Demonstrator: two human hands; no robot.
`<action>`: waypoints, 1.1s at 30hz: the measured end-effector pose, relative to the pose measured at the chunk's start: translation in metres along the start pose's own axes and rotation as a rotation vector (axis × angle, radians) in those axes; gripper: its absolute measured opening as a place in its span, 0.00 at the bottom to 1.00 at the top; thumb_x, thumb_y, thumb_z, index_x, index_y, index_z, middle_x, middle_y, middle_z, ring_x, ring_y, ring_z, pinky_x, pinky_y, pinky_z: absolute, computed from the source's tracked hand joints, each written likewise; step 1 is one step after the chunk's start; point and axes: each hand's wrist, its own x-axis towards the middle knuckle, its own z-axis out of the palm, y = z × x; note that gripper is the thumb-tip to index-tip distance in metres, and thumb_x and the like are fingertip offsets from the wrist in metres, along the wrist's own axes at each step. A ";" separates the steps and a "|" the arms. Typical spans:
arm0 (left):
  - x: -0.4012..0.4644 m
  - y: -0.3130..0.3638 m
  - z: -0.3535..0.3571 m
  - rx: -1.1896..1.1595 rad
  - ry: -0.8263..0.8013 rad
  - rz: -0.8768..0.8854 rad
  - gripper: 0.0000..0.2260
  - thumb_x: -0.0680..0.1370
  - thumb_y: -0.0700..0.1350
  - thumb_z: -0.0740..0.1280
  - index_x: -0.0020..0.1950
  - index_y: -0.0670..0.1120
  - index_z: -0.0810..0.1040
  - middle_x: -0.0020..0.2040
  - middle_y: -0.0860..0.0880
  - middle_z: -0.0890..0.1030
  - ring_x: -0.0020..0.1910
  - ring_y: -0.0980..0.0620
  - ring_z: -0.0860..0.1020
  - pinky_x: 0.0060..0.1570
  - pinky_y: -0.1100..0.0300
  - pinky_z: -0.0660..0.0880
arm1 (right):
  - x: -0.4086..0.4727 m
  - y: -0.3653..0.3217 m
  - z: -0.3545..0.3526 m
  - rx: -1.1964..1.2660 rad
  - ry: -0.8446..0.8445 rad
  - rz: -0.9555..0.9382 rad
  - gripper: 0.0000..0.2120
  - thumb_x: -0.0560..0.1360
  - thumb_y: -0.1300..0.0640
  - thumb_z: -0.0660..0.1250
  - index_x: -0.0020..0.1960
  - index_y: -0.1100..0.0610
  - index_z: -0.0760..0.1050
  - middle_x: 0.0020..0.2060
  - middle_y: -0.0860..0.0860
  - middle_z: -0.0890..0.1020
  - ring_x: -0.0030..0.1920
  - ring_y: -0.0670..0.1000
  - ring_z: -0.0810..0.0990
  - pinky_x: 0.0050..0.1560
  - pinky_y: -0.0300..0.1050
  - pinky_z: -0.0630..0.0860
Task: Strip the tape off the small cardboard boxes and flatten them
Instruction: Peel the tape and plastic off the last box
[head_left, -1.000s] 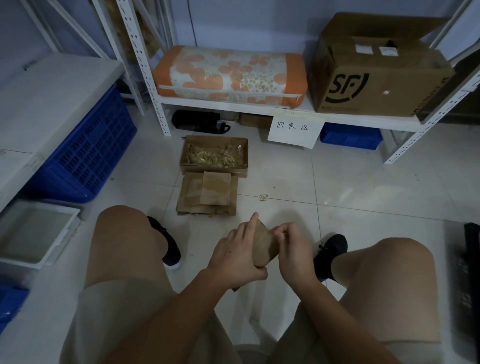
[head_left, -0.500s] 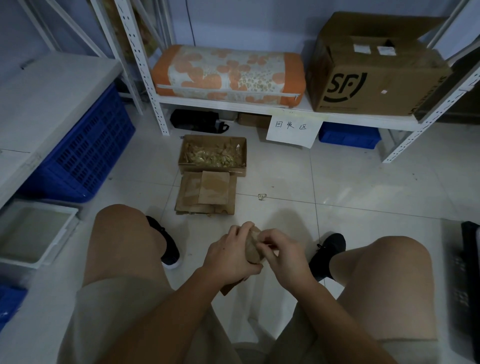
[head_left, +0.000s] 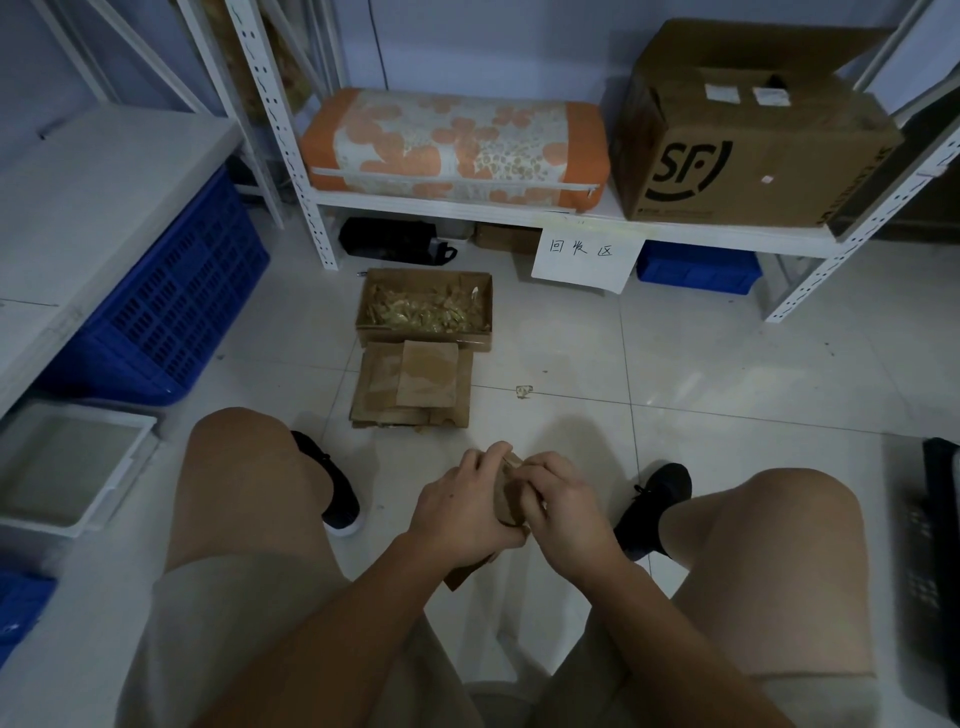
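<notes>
I sit with both hands between my knees above the tiled floor. My left hand (head_left: 460, 506) grips a small brown cardboard box (head_left: 506, 493) from the left, its fingers curled over the top. My right hand (head_left: 563, 506) holds the same box from the right, fingertips pressed at its upper edge. Most of the box is hidden by my hands; a brown flap (head_left: 467, 571) sticks out below. A stack of flattened cardboard (head_left: 415, 387) lies on the floor ahead. Behind it stands an open shallow box of crumpled tape strips (head_left: 423, 309).
A white shelf rack (head_left: 467, 205) carries an orange floral cushion (head_left: 452, 145) and a large SF carton (head_left: 748, 140). A blue crate (head_left: 171, 306) and a white tray (head_left: 67, 462) stand at the left. A scrap of tape (head_left: 523, 391) lies on the tiles.
The box has been lowered and drawn in between my hands. My left fingers, raised a second ago, now curl over its top, and my right hand has closed in against it.
</notes>
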 end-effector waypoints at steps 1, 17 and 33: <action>0.000 0.000 0.000 0.003 -0.004 0.000 0.44 0.66 0.62 0.72 0.76 0.61 0.52 0.66 0.52 0.70 0.62 0.48 0.76 0.57 0.48 0.75 | 0.000 -0.001 0.000 0.008 -0.016 0.009 0.21 0.80 0.47 0.54 0.58 0.56 0.82 0.53 0.46 0.77 0.51 0.46 0.75 0.49 0.46 0.78; 0.000 -0.002 0.002 -0.007 0.018 0.007 0.44 0.67 0.65 0.72 0.76 0.62 0.52 0.66 0.54 0.70 0.62 0.49 0.76 0.55 0.50 0.75 | 0.001 0.004 0.000 0.177 0.008 0.129 0.17 0.77 0.59 0.73 0.64 0.51 0.79 0.53 0.42 0.75 0.50 0.44 0.78 0.52 0.43 0.78; -0.001 0.003 0.001 0.075 -0.011 0.079 0.44 0.67 0.64 0.75 0.76 0.62 0.53 0.69 0.53 0.70 0.60 0.48 0.77 0.55 0.50 0.76 | 0.001 -0.003 0.004 0.202 0.022 0.369 0.08 0.84 0.56 0.56 0.48 0.46 0.68 0.43 0.49 0.77 0.42 0.48 0.77 0.38 0.44 0.73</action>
